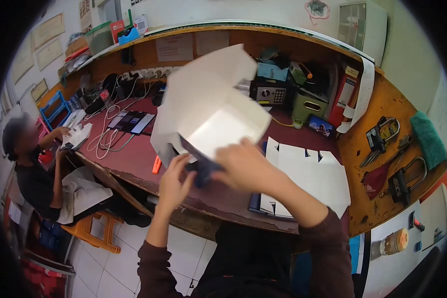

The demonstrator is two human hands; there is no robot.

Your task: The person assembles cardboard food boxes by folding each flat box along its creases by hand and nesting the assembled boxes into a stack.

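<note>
One co-worker (35, 169) sits far to the left of the left hand (175, 181), a pale piece (79, 136) by their hands. Nearer, but still beyond the left hand, white cables (104, 134) and a few phones (143, 123) lie on the table (139, 161); an orange tool (157, 164) lies just to the left of its fingers. The left hand is at the lower left edge of the box, fingers a little spread by a dark flap (202, 174); whether they pinch it, I cannot tell. The box (223, 126) is held up in front of both hands, above the table, tilted with its white inside in view and a broad panel rising away from them. It looks like card: light, fairly stiff along the folds, springy in the loose panels, probably smooth and easy to crease or dent. A folded edge or wall corner should make the safest hold; a lone flap would likely bend. The right hand (243, 166), blurred, is closed over the near wall, apart from the left. Beyond it stands a safe (269, 93); just to its right, partly under the forearm, lies a card stack (310, 174); well past that, padlocks (405, 185) rest on the side board (355, 198)
</note>
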